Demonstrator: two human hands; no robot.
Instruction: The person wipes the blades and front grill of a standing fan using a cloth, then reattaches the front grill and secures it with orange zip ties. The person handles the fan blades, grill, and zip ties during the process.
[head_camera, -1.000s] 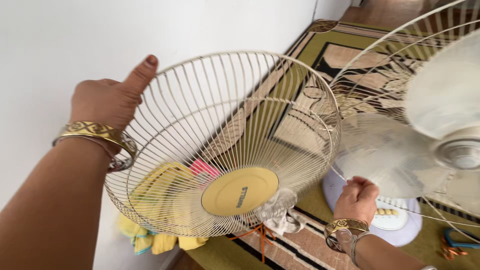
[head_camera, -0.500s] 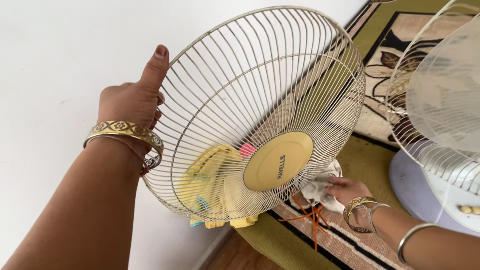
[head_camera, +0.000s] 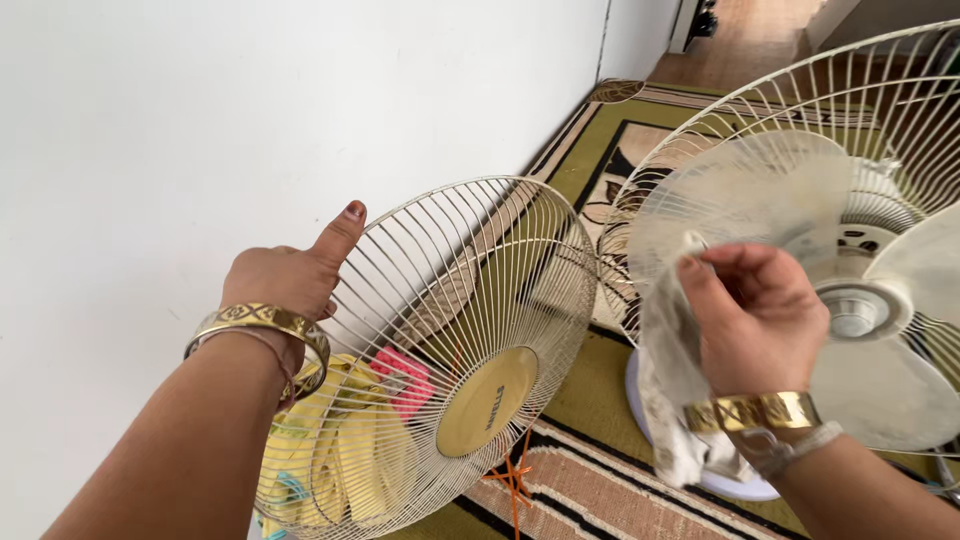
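- nearest on the right, the right hand (head_camera: 755, 320) has its grip pinched shut on a dirty white cloth (head_camera: 670, 400), which hangs limp from the fingers; it looks soft and light, best taken by a bunched fold as here.
- on the left, the left hand (head_camera: 285, 285) holds the detached front fan guard (head_camera: 450, 340) by its rim, fingers clamped on the wire edge and thumb stretched up along it.
- the guard sits tilted just beside the white wall (head_camera: 250, 120), low over the patterned rug (head_camera: 600, 480); it is a cream dome of thin radial wires with a yellow round centre cap (head_camera: 487, 402). i judge it light and fairly stiff, though the thin wires could bend, so the outer rim is the safest hold.
- yellow and pink cloths (head_camera: 350, 440) show through the wires, lying behind the guard.
- farther right, the fan (head_camera: 850, 280) stands on its pale round base, with dusty translucent blades and rear guard exposed.
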